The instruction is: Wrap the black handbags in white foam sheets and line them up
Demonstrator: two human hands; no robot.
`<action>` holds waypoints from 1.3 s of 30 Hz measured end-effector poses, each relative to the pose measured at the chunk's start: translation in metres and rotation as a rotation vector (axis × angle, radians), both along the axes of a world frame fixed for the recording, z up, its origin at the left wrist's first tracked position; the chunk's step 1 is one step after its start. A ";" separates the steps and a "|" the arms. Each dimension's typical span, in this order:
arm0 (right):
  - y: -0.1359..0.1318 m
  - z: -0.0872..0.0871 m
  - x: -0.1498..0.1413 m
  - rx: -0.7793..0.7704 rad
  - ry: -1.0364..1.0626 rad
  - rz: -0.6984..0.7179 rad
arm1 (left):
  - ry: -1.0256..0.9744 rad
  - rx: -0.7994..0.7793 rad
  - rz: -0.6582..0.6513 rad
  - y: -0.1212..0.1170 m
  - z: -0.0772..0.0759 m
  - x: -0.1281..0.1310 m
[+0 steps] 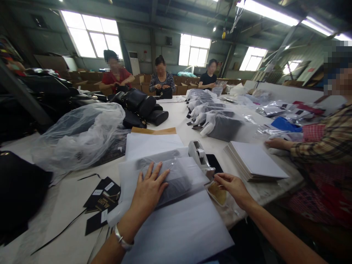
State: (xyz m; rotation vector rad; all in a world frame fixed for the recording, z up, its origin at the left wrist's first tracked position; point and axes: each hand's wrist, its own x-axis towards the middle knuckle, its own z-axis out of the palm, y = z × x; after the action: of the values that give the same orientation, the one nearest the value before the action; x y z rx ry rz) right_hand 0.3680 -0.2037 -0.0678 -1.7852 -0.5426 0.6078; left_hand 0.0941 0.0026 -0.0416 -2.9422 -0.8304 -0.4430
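Note:
My left hand (148, 189) lies flat with fingers spread on a dark item wrapped in white tissue paper and clear film (176, 178), pressing it onto the table. My right hand (233, 187) reaches toward the grey tape dispenser (200, 156), fingers curled at its front end near the tape edge; whether it pinches tape I cannot make out. White tissue sheets (181, 227) lie under the wrapped item. A silver bracelet sits on my left wrist.
Black hang tags (103, 198) lie left of the paper. A clear plastic bag heap (79, 135), black handbags (143, 108), wrapped bags (217, 123) and a white card stack (255, 161) cover the table (68, 205). A person sits close at right; three others sit at the far end.

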 end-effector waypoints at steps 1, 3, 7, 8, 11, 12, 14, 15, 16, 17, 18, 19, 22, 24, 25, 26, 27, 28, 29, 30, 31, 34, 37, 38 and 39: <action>-0.001 -0.001 0.004 -0.019 -0.052 0.013 | 0.004 0.000 0.000 0.000 0.000 0.000; -0.005 0.000 0.011 -0.072 -0.210 0.037 | 0.005 -0.003 0.000 0.000 0.000 0.000; -0.019 0.020 0.020 -0.118 -0.605 0.117 | -0.018 -0.037 -0.016 0.004 0.000 -0.001; -0.021 0.028 0.020 -0.111 -0.670 0.170 | -0.023 -0.057 -0.020 0.005 0.000 -0.002; -0.015 0.056 0.016 -0.061 -0.776 0.378 | -0.030 -0.134 -0.032 0.013 0.004 -0.005; -0.008 0.066 0.013 -0.039 -0.802 0.445 | -0.036 -0.160 -0.039 0.016 0.006 -0.006; 0.010 0.084 0.002 -0.003 -0.846 0.557 | -0.065 -0.203 -0.032 0.023 0.011 -0.011; 0.022 0.092 -0.005 0.011 -0.858 0.615 | -0.087 -0.222 -0.016 0.026 0.013 -0.013; 0.035 0.100 -0.013 0.026 -0.864 0.675 | -0.109 -0.241 0.007 0.029 0.015 -0.016; 0.049 0.107 -0.021 0.042 -0.869 0.734 | -0.129 -0.259 0.033 0.032 0.016 -0.018; 0.064 0.113 -0.030 0.063 -0.875 0.799 | -0.145 -0.276 0.054 0.035 0.017 -0.021; 0.080 0.119 -0.038 0.089 -0.883 0.870 | -0.160 -0.293 0.069 0.038 0.017 -0.024; 0.131 0.127 -0.059 0.139 -0.908 1.099 | -0.210 -0.334 0.077 0.047 0.016 -0.030; 0.166 0.126 -0.070 0.143 -0.918 1.216 | -0.264 -0.365 0.064 0.052 0.014 -0.034; 0.183 0.125 -0.074 0.131 -0.929 1.258 | -0.294 -0.383 0.055 0.053 0.013 -0.035; 0.199 0.124 -0.079 0.110 -0.951 1.289 | -0.323 -0.402 0.047 0.054 0.012 -0.036; 0.214 0.122 -0.083 0.077 -0.983 1.315 | -0.350 -0.421 0.042 0.055 0.011 -0.036; 0.227 0.121 -0.088 0.027 -1.025 1.343 | -0.374 -0.440 0.041 0.055 0.010 -0.036; 0.238 0.120 -0.092 -0.036 -1.076 1.371 | -0.393 -0.457 0.044 0.055 0.010 -0.036; 0.248 0.119 -0.097 -0.106 -1.133 1.397 | -0.408 -0.474 0.051 0.055 0.009 -0.036; 0.256 0.119 -0.102 -0.176 -1.197 1.415 | -0.418 -0.489 0.059 0.054 0.008 -0.036; 0.269 0.122 -0.115 -0.321 -1.392 1.403 | -0.440 -0.513 0.094 0.054 0.004 -0.037; 0.273 0.125 -0.121 -0.384 -1.523 1.339 | -0.462 -0.508 0.122 0.055 0.000 -0.038; 0.274 0.125 -0.120 -0.393 -1.550 1.320 | -0.463 -0.503 0.123 0.055 -0.001 -0.038; 0.275 0.125 -0.119 -0.406 -1.567 1.300 | -0.459 -0.497 0.116 0.055 -0.002 -0.039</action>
State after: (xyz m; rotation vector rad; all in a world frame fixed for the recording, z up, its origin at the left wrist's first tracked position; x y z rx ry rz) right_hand 0.2493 0.0713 0.0572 -1.7919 -2.8985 -0.0758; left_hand 0.0554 0.0580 -0.0434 -3.2478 -1.3217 -1.0718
